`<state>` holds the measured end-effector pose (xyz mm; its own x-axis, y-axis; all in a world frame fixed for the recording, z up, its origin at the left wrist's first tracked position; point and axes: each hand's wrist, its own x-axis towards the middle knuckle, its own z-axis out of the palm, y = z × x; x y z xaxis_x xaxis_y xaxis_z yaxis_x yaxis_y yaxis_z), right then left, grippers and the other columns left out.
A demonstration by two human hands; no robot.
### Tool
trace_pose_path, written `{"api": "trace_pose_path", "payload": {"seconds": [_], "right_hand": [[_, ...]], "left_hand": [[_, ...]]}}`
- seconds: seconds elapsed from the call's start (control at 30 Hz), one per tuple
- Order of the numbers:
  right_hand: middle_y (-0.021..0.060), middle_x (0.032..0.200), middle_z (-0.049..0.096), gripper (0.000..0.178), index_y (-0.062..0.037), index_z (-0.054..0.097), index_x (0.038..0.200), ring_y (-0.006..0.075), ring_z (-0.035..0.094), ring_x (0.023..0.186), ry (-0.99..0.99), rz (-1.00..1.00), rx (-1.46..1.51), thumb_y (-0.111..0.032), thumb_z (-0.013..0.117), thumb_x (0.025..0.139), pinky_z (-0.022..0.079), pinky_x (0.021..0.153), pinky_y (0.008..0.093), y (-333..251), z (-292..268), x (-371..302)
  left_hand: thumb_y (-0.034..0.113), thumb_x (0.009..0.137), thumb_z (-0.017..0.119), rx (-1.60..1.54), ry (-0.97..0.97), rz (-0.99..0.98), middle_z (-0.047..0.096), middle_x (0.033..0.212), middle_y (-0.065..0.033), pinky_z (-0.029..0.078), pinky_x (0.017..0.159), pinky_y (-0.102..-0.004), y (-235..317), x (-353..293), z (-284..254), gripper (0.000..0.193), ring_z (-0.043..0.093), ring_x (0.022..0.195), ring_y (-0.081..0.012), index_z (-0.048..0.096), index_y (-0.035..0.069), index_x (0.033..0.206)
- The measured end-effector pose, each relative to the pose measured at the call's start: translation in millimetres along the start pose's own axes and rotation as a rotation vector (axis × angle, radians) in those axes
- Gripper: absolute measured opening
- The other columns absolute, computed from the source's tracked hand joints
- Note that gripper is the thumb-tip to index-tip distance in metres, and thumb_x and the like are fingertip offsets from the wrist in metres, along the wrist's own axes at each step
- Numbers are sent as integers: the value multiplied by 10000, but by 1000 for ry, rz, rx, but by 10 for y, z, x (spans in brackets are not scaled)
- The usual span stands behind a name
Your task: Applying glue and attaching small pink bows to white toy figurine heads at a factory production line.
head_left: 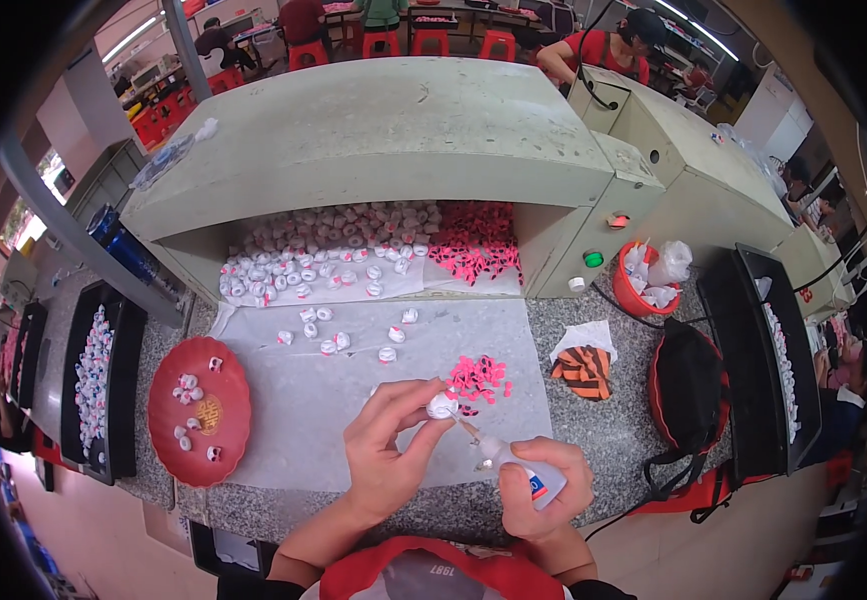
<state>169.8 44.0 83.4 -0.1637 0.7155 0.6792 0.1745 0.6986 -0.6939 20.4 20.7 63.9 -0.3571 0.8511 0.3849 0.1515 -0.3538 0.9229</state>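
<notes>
Between the thumb and fingers of my left hand (392, 440) is a small white rounded piece (442, 406). My right hand (552, 490) grips a whitish squeeze bottle (544, 482) with a blue and red label. The bottle's narrow nozzle points up and left, close to the white piece; whether they touch, I cannot tell. Just beyond lies a loose pile of small pink pieces (479, 376) on the white sheet (284, 400). Several more white rounded pieces (342, 341) are scattered farther off on the sheet.
A grey metal hood (374, 120) covers heaped white pieces (334, 235) and pink pieces (476, 245). At left are a red scalloped plate (164, 400) and a black tray (126, 380). To the right sit a striped cloth (584, 374), a red bin (644, 300) and a black bag (689, 385).
</notes>
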Motion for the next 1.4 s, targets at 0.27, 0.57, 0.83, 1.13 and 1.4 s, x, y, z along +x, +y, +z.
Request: {"api": "trace_pose_path", "payload": {"seconds": [0.27,0.57,0.83,1.13,1.4], "right_hand": [[101,675,612,215,-1,548,829,203,609,533,-6,-16,-11,-3,637,633,481,481,270,-12,13,24],[107,657,605,207,4,549,819,203,599,513,-36,-56,21,8,636,631,474,468,271,-22,32,52],[99,678,609,202,3,555,831,194,605,534,-33,17,45,-7,636,646,481,485,271,24,16,-11],[105,603,572,202,-5,518,833,169,561,493,-114,-18,81,-23,591,645,444,474,256,2,45,61],[105,630,591,211,-2,537,832,182,578,497,-105,-12,111,-2,617,637,457,462,267,33,48,50]], "left_hand": [[-162,695,565,-4,-11,6,503,1019,-149,518,760,-273,8,-4,2,357,558,929,-212,541,-56,1035],[-168,698,553,-32,-6,-21,495,1032,-153,518,758,-277,-3,-4,-19,356,551,936,-213,529,-66,1039],[-146,713,564,-96,-7,-50,493,1039,-152,502,785,-277,-1,-13,-33,340,542,951,-209,524,-68,1042],[-167,702,550,-76,-16,-41,489,1042,-158,505,769,-273,-5,-23,-31,349,541,952,-210,532,-62,1034],[-176,699,544,-54,0,-40,487,1048,-163,506,764,-270,-32,-1,-42,343,542,936,-203,533,-66,1024]]}}
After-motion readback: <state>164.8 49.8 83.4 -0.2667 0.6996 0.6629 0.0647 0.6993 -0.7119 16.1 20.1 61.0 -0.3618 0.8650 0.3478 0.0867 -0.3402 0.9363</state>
